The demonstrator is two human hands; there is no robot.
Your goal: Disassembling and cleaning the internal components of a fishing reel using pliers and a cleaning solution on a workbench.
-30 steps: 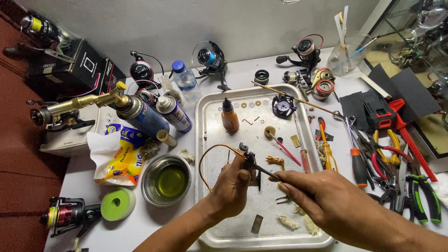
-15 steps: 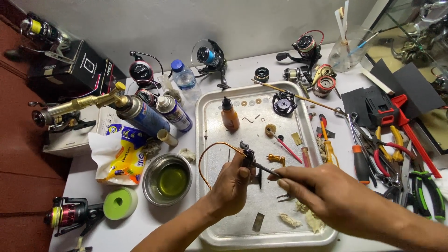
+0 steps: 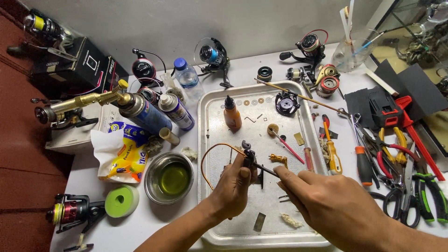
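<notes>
Over the metal tray (image 3: 207, 140), the left hand (image 3: 233, 189) has its fingers closed around a small dark reel part with a copper wire bail (image 3: 212, 156), while the right hand (image 3: 333, 205) pinches a thin tool (image 3: 265, 170) against it. A slip could flick the part among loose washers (image 3: 254, 101), and with the tray rim, oil bottle (image 3: 232, 114) and screwdrivers (image 3: 332, 149) close by, only the near tray floor seems to offer working room

one head view looks steeply down, close over the metal tray (image 3: 210, 140) and cluttered table (image 3: 261, 65).

Bright, even light from above; soft short shadows under the metal tray (image 3: 205, 140). Mild glare on its rim. Sharp focus, slight bending far from it.
</notes>
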